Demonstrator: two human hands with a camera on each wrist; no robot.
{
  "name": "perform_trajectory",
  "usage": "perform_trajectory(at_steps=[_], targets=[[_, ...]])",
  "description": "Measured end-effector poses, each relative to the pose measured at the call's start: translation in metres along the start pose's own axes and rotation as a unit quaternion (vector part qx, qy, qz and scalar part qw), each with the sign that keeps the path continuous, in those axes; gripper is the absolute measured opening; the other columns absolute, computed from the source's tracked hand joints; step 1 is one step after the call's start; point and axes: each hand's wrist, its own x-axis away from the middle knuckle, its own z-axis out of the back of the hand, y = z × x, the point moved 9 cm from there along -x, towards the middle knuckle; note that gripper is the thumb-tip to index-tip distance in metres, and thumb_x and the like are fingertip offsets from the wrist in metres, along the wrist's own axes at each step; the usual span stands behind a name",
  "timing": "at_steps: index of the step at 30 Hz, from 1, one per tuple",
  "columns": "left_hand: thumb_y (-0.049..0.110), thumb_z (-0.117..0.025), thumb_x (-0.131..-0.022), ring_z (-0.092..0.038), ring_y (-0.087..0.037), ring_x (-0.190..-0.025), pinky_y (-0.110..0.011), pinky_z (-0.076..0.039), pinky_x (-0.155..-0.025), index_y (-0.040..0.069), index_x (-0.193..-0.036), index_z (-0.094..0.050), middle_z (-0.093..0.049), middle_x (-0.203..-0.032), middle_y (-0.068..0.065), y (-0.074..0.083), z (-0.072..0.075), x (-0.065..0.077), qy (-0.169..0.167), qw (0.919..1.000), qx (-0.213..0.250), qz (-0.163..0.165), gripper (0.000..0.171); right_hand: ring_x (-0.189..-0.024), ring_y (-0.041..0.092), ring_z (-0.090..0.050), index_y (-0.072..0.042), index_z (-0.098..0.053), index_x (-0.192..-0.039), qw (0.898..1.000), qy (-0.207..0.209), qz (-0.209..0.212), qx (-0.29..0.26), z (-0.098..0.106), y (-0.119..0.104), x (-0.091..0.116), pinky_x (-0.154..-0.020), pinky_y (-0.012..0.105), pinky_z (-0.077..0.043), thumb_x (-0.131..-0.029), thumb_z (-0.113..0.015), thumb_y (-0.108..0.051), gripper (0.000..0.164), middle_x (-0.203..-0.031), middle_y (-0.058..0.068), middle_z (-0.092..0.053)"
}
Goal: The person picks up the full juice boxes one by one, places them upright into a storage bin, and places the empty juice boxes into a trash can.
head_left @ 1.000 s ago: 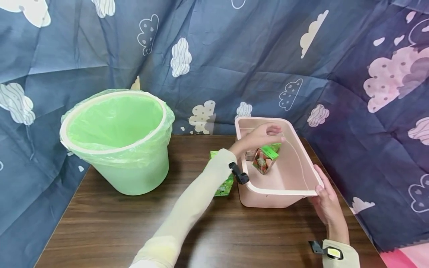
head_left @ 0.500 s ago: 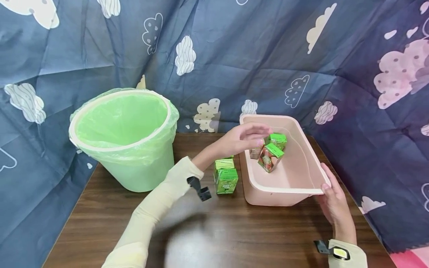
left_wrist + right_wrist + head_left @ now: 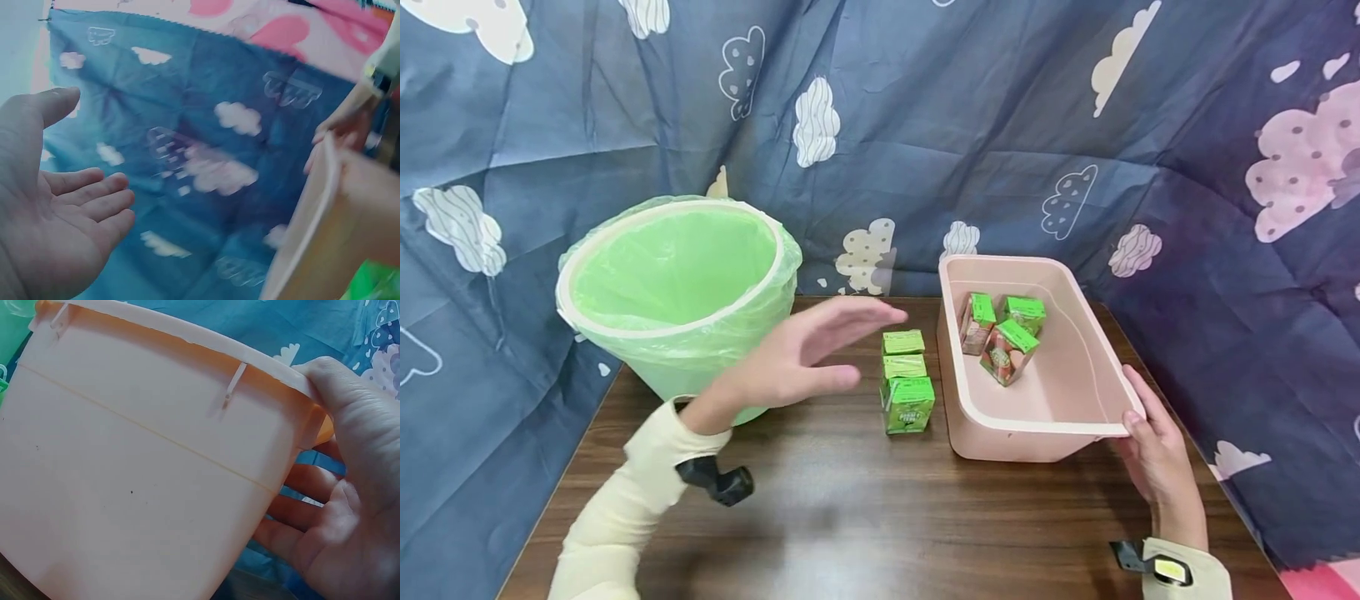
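A pale pink rectangular plastic tub (image 3: 1003, 445) was gripped at its near right corner by the right hand (image 3: 1157, 458), thumb over the rim. Nothing was held by the left hand (image 3: 786, 367); its fingers were extended near a row of three small green box-shaped cartons (image 3: 905, 367), stood just left of the tub. Three green-topped cartons (image 3: 1006, 353) were contained inside it. Cartons were judged to be passing between table (image 3: 850, 517) and tub, direction uncertain; next, a carton seemed to need pinching by the left hand. White lettering on the nearest table carton could not be read reliably.
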Motion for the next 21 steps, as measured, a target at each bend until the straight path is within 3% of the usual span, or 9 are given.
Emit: perform_trajectory(at_steps=[4,9,13,16,19,21], targets=[[0.022,-0.066,-0.1,-0.038,-0.034,-0.145,-0.043,-0.027,-0.12,-0.015,-0.144,-0.037,-0.046,-0.15,-0.024,0.032,0.026,0.032,0.04,0.9976,-0.039,-0.042,0.065,-0.112,0.017,-0.064,0.0,-0.025,-0.159,1.0,0.007,0.005,0.0,0.002,0.0,0.0,-0.084,0.025,-0.057,-0.103,-0.034,0.009,0.057,-0.147,0.008,-0.05],[0.006,-0.067,-0.096,-0.039,-0.034,-0.144,-0.038,-0.027,-0.12,-0.02,-0.143,-0.035,-0.045,-0.149,-0.029,0.072,0.057,0.075,0.119,0.9858,-0.053,-0.106,0.062,-0.11,0.016,-0.064,0.001,-0.027,-0.158,1.0,0.005,0.009,0.004,0.002,-0.003,-0.004,-0.082,0.025,-0.057,-0.101,-0.032,0.012,0.058,-0.147,0.009,-0.049],[-0.01,-0.068,-0.088,-0.044,-0.035,-0.14,-0.037,-0.03,-0.118,-0.024,-0.138,-0.038,-0.049,-0.143,-0.033,0.094,0.088,0.107,0.219,0.9613,-0.026,-0.165,0.059,-0.109,0.016,-0.064,0.002,-0.026,-0.158,1.0,-0.005,0.013,-0.014,0.004,-0.006,-0.007,-0.082,0.025,-0.057,-0.1,-0.029,0.014,0.059,-0.146,0.01,-0.049],[-0.019,-0.06,-0.086,-0.048,-0.039,-0.136,-0.039,-0.031,-0.117,-0.028,-0.135,-0.036,-0.051,-0.138,-0.036,0.101,0.115,0.131,0.28,0.9378,0.038,-0.201,0.055,-0.11,0.016,-0.064,0.002,-0.027,-0.158,1.0,-0.004,0.009,-0.014,0.005,-0.005,-0.008,-0.082,0.024,-0.057,-0.099,-0.029,0.015,0.06,-0.145,0.01,-0.049],[-0.024,-0.048,-0.088,-0.049,-0.042,-0.134,-0.04,-0.032,-0.116,-0.029,-0.135,-0.033,-0.051,-0.136,-0.039,0.102,0.143,0.154,0.322,0.918,0.103,-0.207,0.05,-0.11,0.016,-0.063,0.002,-0.026,-0.158,1.0,-0.005,0.004,-0.008,0.005,-0.002,-0.007,-0.082,0.024,-0.057,-0.098,-0.029,0.016,0.061,-0.145,0.01,-0.048],[-0.024,-0.044,-0.09,-0.05,-0.042,-0.134,-0.039,-0.033,-0.115,-0.027,-0.135,-0.034,-0.052,-0.136,-0.038,0.1,0.16,0.169,0.358,0.9067,0.111,-0.192,0.047,-0.11,0.016,-0.063,0.002,-0.026,-0.158,1.0,-0.008,0.005,-0.007,0.004,0.0,-0.007,-0.082,0.024,-0.057,-0.098,-0.029,0.016,0.061,-0.145,0.01,-0.048]])
